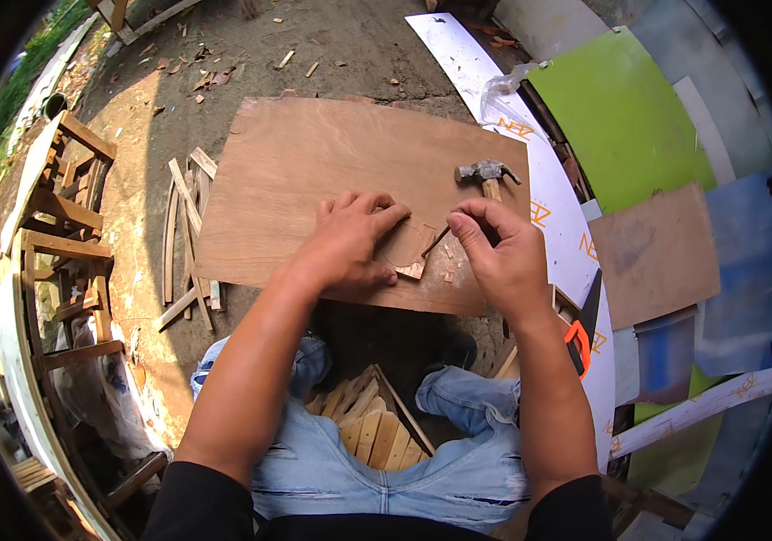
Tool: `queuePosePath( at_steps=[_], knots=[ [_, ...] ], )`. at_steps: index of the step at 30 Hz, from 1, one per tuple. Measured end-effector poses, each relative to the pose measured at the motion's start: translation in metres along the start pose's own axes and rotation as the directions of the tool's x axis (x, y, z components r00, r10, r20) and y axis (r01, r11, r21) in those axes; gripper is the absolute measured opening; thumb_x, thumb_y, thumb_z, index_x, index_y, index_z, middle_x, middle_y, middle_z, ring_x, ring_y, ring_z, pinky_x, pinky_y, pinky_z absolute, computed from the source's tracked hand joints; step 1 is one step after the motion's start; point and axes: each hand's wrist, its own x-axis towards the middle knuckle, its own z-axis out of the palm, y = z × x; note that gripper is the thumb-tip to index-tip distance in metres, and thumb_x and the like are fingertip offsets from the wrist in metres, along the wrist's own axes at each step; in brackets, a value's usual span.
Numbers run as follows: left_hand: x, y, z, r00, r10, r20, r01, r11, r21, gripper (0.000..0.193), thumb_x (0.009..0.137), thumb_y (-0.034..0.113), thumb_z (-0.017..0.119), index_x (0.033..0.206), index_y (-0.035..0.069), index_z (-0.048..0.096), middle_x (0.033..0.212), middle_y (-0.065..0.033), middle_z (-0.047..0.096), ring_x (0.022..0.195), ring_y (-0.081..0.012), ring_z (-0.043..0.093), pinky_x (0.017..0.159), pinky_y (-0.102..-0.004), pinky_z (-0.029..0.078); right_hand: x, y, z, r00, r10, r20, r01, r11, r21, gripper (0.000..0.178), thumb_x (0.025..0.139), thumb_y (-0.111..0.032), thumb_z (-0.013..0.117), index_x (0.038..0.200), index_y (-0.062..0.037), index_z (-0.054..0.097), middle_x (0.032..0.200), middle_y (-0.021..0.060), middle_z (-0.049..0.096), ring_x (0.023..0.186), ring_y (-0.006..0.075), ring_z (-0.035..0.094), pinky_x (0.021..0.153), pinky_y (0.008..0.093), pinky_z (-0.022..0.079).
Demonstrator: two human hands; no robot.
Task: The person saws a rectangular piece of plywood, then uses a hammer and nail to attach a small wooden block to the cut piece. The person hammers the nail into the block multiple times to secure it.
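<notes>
A small flat wooden piece [414, 269] with a pale, rough edge lies on the brown plywood board [287, 162]. My left hand [345, 243] bears down on this piece, its thumb and index finger at two sides of it. In my right hand [503, 252] a thin dark rod [436, 241] is pinched between thumb and curled fingers, slanting down toward the piece's right edge; whether it is a nail or a slim chisel I cannot tell. A claw hammer [487, 171] rests on the board just beyond my right hand, its handle partly hidden by it.
Loose wooden strips [189, 203] lie left of the board, beside wooden frames [70, 225]. At right are a white printed sheet [548, 194], a green panel [620, 104] and an orange-handled saw [577, 347]. More wood slats [386, 442] sit between my legs.
</notes>
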Motion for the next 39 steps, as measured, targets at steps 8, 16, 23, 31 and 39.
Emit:
queuePosePath(
  at_steps=[8,16,23,31,39],
  knots=[
    [0.004,-0.002,-0.001,0.999,0.009,0.041,-0.01,1.0,0.009,0.092,0.06,0.03,0.092,0.143,0.02,0.055,0.144,-0.0086,0.051,0.133,-0.0345,0.044,0.111,-0.0486,0.03,0.032,0.029,0.01,0.985,0.142,-0.095,-0.156,0.974,-0.164,0.019,0.098,-0.015,0.065,0.1,0.0021,0.071,0.076,0.0073,0.069,0.067,0.0151,0.063,0.063,0.0301,0.05],
    [0.001,-0.003,0.001,0.999,0.044,0.002,-0.044,0.999,0.009,0.088,0.063,0.03,0.091,0.142,0.017,0.055,0.143,-0.0097,0.052,0.132,-0.0348,0.045,0.11,-0.048,0.031,0.041,0.047,0.026,0.979,0.135,-0.153,-0.166,0.963,-0.211,0.023,0.097,-0.016,0.063,0.108,0.0029,0.068,0.081,0.0178,0.073,0.07,0.0272,0.07,0.067,0.0366,0.054],
    [-0.002,-0.002,0.003,0.996,0.064,-0.055,-0.062,0.998,0.03,0.084,0.066,0.03,0.09,0.141,0.016,0.056,0.141,-0.0088,0.054,0.131,-0.033,0.046,0.108,-0.0472,0.033,0.032,0.037,0.024,0.927,0.374,0.04,-0.376,0.925,0.06,0.017,0.103,-0.014,0.054,0.111,0.0013,0.056,0.08,0.0129,0.072,0.067,0.017,0.068,0.062,0.0324,0.051],
    [-0.003,-0.001,0.005,0.994,0.021,-0.11,-0.012,0.996,0.083,0.085,0.066,0.035,0.088,0.142,0.014,0.055,0.141,-0.0108,0.054,0.13,-0.0332,0.048,0.107,-0.0481,0.032,0.02,0.037,0.019,0.969,0.246,-0.029,-0.243,0.921,-0.304,0.01,0.103,-0.01,0.052,0.102,-0.0001,0.055,0.074,0.0049,0.063,0.064,0.0126,0.058,0.061,0.029,0.048],
    [-0.004,0.002,0.007,0.994,-0.008,-0.11,0.017,0.997,0.081,0.084,0.067,0.036,0.088,0.141,0.012,0.056,0.141,-0.011,0.055,0.131,-0.0326,0.048,0.108,-0.0475,0.033,-0.023,0.021,0.002,0.963,0.106,0.249,-0.023,0.949,-0.313,0.029,0.094,-0.014,0.066,0.121,-0.0047,0.064,0.096,0.0232,0.067,0.09,0.0438,0.065,0.079,0.0477,0.052]
  ],
)
